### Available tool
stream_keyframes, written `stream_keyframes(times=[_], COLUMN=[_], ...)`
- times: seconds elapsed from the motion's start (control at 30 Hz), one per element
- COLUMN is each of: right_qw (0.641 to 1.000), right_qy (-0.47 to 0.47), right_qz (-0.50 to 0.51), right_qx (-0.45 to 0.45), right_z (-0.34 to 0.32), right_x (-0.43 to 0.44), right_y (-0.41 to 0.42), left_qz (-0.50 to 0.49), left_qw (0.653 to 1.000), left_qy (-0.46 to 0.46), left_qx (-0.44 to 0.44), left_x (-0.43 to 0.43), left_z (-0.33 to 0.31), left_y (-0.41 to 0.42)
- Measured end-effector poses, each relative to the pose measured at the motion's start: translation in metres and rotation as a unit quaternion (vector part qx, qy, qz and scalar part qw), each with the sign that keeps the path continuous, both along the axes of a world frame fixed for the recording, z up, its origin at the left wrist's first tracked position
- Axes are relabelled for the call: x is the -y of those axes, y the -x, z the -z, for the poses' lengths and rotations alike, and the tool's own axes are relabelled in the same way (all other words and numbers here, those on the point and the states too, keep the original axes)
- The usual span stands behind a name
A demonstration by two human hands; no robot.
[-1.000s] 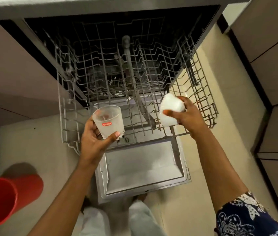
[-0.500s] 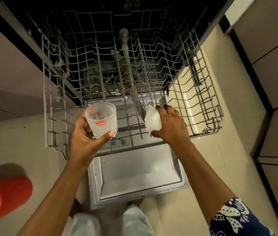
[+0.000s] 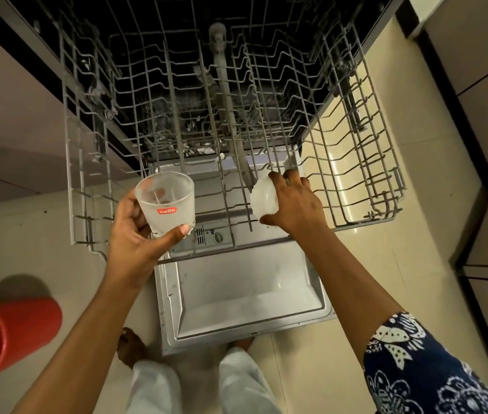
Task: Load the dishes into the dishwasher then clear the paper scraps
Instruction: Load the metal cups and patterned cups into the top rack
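Nearest us, at lower left, a red bin [image 3: 1,339] stands on the pale tiled floor [image 3: 401,222], its inside out of view. Our left hand [image 3: 135,234] is wrapped around an upright frosted glass [image 3: 166,201] with a red label, held over the near left part of the pulled-out wire rack [image 3: 356,180]. Our right hand [image 3: 293,204] grips a second glass [image 3: 263,198], tilted, down at the rack's tines. Below lies the open dishwasher door [image 3: 236,288]; cabinets [image 3: 481,85] stand to the right.
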State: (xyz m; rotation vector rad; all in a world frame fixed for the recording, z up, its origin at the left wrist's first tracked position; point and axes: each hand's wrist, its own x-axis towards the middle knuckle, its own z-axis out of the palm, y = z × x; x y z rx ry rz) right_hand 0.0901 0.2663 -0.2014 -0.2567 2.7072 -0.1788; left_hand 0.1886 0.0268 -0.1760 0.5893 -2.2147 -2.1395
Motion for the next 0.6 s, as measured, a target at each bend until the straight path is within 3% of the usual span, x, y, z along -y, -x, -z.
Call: stream_keyframes(times=[0.17,0.3,0.43,0.6], right_qw=[0.998,0.952,0.858,0.833], right_qy=[0.061,0.271,0.476,0.517], right_qz=[0.031,0.116,0.134,0.096], right_qx=[-0.011,-0.078,0.141,0.173], right_z=[-0.002,-0.027,-0.040,-0.033], right_x=[-0.002,0.011,0.045,0.075], right_y=[-0.004,-0.024,-0.054,-0.065], left_qz=[-0.003,-0.029,-0.094,-0.166], left_qw=[1.000,0.999,0.991,0.968], left_qy=[0.003,-0.030,-0.091,-0.161], left_qx=[0.005,0.007,0.040,0.100], left_x=[0.002,0.003,-0.002,-0.008], left_z=[-0.006,-0.014,-0.022,-0.024], left_y=[-0.005,-0.010,-0.014,-0.012])
